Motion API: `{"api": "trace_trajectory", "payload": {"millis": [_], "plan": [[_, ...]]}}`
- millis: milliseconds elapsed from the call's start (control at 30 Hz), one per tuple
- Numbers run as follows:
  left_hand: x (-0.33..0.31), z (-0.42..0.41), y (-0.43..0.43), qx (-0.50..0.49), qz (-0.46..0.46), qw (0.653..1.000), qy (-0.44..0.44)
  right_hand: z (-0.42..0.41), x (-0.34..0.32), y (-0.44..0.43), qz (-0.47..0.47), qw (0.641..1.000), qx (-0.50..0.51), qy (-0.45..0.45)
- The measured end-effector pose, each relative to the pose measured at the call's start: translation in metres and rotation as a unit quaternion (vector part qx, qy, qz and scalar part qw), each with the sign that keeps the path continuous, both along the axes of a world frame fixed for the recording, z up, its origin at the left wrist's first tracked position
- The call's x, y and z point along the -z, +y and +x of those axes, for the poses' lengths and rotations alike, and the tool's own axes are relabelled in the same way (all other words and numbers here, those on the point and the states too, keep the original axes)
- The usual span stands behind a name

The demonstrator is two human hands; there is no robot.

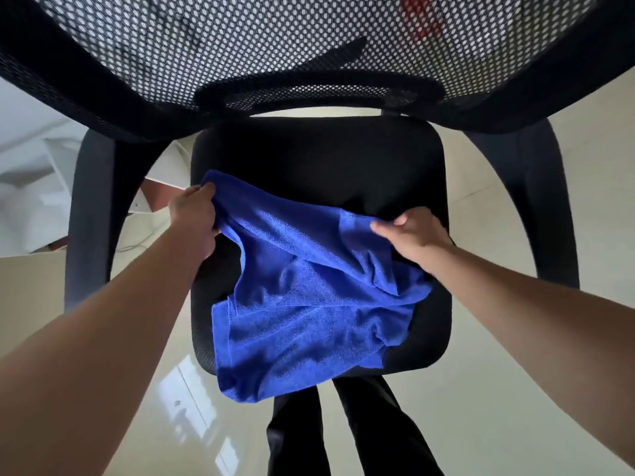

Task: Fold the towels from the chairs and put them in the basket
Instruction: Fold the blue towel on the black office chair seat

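Note:
A blue towel lies crumpled on the black seat of an office chair, its near edge hanging over the seat's front. My left hand grips the towel's far left corner and lifts it off the seat. My right hand pinches the towel's far right edge between thumb and fingers. No basket is in view.
The chair's mesh backrest fills the top of the view, with armrests at left and right. My dark trouser legs stand just before the seat. White furniture sits at far left on the glossy pale floor.

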State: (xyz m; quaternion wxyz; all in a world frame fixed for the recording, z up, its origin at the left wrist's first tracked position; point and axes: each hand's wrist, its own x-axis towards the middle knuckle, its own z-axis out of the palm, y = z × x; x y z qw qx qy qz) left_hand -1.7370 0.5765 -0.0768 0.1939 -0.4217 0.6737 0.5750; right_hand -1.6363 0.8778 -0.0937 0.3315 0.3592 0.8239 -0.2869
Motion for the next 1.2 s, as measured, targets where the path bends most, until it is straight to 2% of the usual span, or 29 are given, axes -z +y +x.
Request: {"api": "trace_trajectory", "payload": {"millis": [33,100,233,300,433,533,567,600,667,700,767,833,933,1033,1100,1200], "plan": [[0.001,-0.001,0.000,0.003,0.001,1.000,0.000,0.003,0.002,-0.006,0.017,0.999,-0.036,-0.023],[0.002,-0.004,-0.001,0.010,-0.012,1.000,-0.001,0.004,0.005,-0.015,0.028,0.998,-0.047,-0.001],[0.005,-0.015,-0.005,0.014,-0.049,0.999,0.016,-0.020,0.010,0.010,0.087,0.983,0.071,0.145],[0.008,-0.021,-0.002,0.020,-0.047,0.998,0.024,-0.038,0.011,0.030,0.094,0.974,0.114,0.171],[0.021,-0.038,0.012,-0.007,-0.051,0.998,0.031,-0.074,0.015,0.053,0.095,0.965,0.118,0.215],[0.033,-0.051,0.013,-0.059,-0.027,0.997,0.028,-0.084,0.023,0.060,0.074,0.965,0.134,0.214],[0.031,-0.053,0.013,-0.076,-0.074,0.993,0.055,-0.082,0.024,0.059,0.066,0.963,0.146,0.218],[0.029,-0.053,0.014,-0.042,-0.123,0.990,0.052,-0.077,0.025,0.057,0.069,0.960,0.150,0.224],[0.025,-0.040,0.013,-0.020,-0.121,0.988,0.095,-0.060,0.026,0.048,0.082,0.958,0.154,0.226],[0.020,-0.029,0.012,0.025,-0.166,0.981,0.096,-0.049,0.025,0.043,0.075,0.960,0.156,0.219],[0.016,0.001,0.008,0.079,-0.188,0.976,0.073,-0.020,0.024,0.030,0.058,0.970,0.141,0.190],[0.010,0.041,0.003,0.119,-0.161,0.980,0.020,0.015,0.020,0.015,0.042,0.978,0.137,0.153],[0.011,0.097,-0.006,0.103,-0.098,0.988,-0.051,0.068,0.018,0.002,0.010,0.984,0.148,0.100],[0.016,0.137,-0.023,0.171,-0.072,0.978,-0.089,0.097,0.018,0.008,0.009,0.986,0.145,0.078],[0.020,0.146,-0.035,0.158,-0.101,0.978,-0.096,0.100,0.019,0.017,0.047,0.984,0.144,0.097],[0.025,0.142,-0.042,0.079,-0.145,0.983,-0.079,0.093,0.019,0.023,0.087,0.982,0.126,0.111]]}}
